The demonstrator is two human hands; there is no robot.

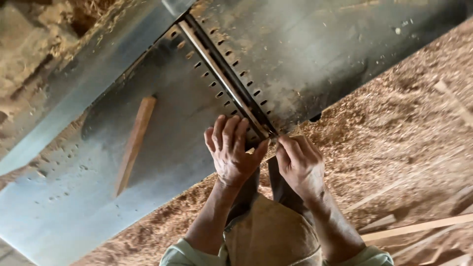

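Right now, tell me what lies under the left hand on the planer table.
The left hand rests palm-down on the near end of the slotted cutter gap, beside the metal strip. What sits beneath the palm is covered.

Just above both grips, the bench (98, 197) is dull grey steel, speckled with pale dust and crossed by two rows of small dark slots flanking a bright silvery bar (221, 79). Left of them lies a reddish-brown wood strip (134, 144). Tan sawdust (394, 123) covers the floor to the right.
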